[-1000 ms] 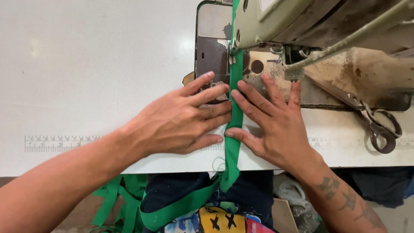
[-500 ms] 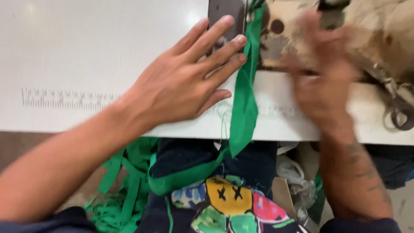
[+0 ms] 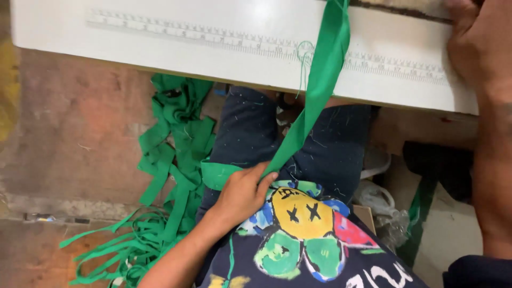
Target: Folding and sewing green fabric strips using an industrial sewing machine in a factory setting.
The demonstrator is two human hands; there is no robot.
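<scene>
Down in the lap: left hand pinches the green strip

Low at six o'clock, the left hand is closed on the green strip, fingers pinching it over the dark trousers. From that grip the strip runs taut toward one o'clock, up over the edge of the white counter and across the printed ruler. The right hand rests on the counter at two o'clock; whether it is open or gripping cannot be told, as the frame cuts it. At eight o'clock, a heap of green strips lies on the floor.
</scene>
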